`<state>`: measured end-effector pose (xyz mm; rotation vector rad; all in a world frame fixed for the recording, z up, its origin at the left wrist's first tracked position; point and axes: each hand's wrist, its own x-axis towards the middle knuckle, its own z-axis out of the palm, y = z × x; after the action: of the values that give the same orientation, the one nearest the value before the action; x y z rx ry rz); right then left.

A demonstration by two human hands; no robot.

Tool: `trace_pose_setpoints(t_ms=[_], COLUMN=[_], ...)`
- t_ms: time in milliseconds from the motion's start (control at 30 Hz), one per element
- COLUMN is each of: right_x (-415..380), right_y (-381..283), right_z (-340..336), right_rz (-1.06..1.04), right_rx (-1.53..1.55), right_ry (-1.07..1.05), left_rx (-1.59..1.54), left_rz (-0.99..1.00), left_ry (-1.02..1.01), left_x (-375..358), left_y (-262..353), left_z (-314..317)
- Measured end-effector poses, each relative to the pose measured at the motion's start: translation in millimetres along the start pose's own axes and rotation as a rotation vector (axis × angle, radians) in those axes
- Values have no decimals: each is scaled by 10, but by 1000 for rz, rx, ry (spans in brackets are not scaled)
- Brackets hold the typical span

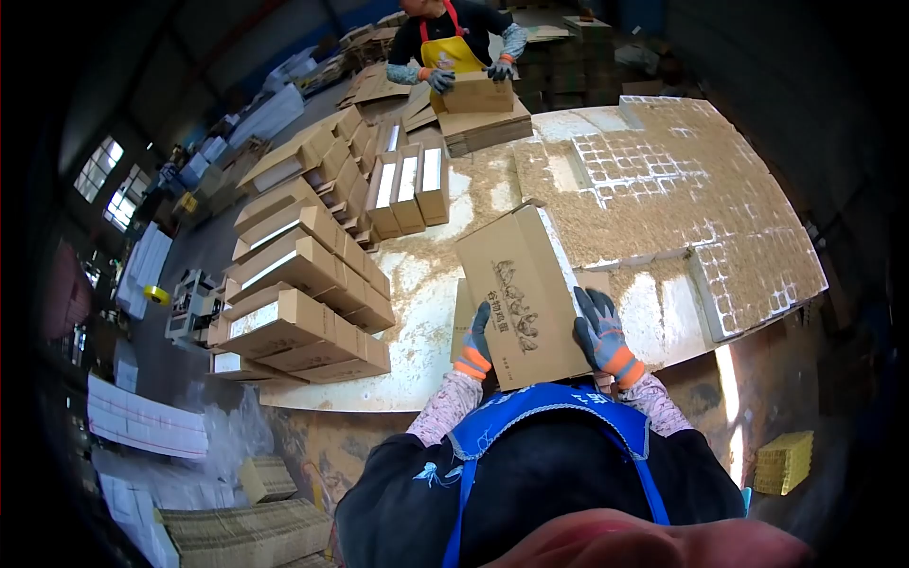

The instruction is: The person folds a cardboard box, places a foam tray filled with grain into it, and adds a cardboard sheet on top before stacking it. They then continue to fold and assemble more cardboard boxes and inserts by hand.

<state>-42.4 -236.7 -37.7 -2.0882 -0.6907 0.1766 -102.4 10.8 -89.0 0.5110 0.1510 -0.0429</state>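
Observation:
A printed brown cardboard box stands tilted in front of my blue apron. Dark characters and a drawing of several chickens mark its face, and a white strip shows along its upper right edge. My left hand, in a grey and orange glove, presses on the box's left side. On the opposite side, my right hand in a matching glove holds the right edge, fingers extended along it. Another piece of cardboard lies partly hidden behind the box at the left. The box's contents are hidden.
Open cardboard boxes with white inserts are stacked at the table's left. White gridded trays with sawdust-like filling cover the right. Across the table, a co-worker's gloved hands hold another box on flat cardboard. Bundled cardboard lies at lower left.

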Motion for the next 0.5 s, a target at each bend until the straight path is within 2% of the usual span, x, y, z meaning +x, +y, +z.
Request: trace_pose_setpoints(t_ms=[67, 133, 233, 300, 467, 500], right_x=[29, 67, 40, 74, 197, 187], right_y=[8, -56, 40, 88, -382, -461], right_z=[58, 21, 70, 100, -102, -92], right_rz=[-325, -326, -357, -297, -345, -344], right_rx=[-169, -113, -16, -171, -285, -288], right_ry=[115, 50, -61, -266, -241, -245], left_rx=[-13, -175, -170, -168, -275, -210], left_rz=[-3, -49, -60, -103, -145, -81], left_ry=[-35, -93, -72, -70, -154, -139], left_x=[21, 11, 80, 60, 128, 118], left_y=[-64, -99, -111, -66, -202, -227], left_z=[-27, 39, -12, -2, -212, -174])
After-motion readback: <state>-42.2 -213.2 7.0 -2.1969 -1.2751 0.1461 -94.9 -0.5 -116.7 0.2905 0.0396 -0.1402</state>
